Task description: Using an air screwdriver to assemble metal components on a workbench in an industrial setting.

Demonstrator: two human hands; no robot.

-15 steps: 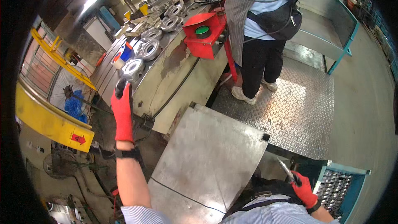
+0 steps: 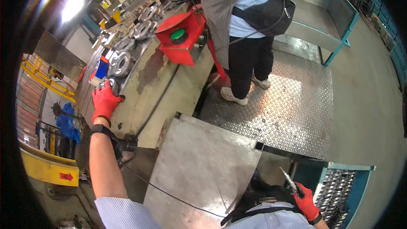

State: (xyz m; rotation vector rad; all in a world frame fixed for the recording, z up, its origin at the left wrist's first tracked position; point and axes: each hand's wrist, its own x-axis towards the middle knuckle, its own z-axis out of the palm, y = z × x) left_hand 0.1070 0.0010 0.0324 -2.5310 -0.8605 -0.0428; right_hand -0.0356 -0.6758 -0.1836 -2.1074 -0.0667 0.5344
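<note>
My left hand (image 2: pixel 104 103), in a red glove, reaches to the near end of the machine table. Its fingers curl over a round metal casting (image 2: pixel 113 85), which they partly cover. Just beyond lies another ring-shaped casting (image 2: pixel 121 64), with several more in a row behind it. A blue, white and orange object (image 2: pixel 101 68) rests beside them. Low on the right, my gloved right hand (image 2: pixel 306 200) is closed round a slim silver pen-like tool (image 2: pixel 288 178), its pointed tip facing up and left. The tool's exact kind cannot be made out.
A bare metal-topped stand (image 2: pixel 199 165) is in front of me. Beyond it a co-worker (image 2: pixel 250 25) stands on a tread-plate platform (image 2: pixel 280 106), beside a red box (image 2: pixel 180 40) with a green disc. A blue bin (image 2: pixel 339 191) of metal parts sits at right; a cable crosses the stand.
My left hand has gone from upright beside the nearest casting to curled over it. The view has shifted, and the right hand still holds the tool.
</note>
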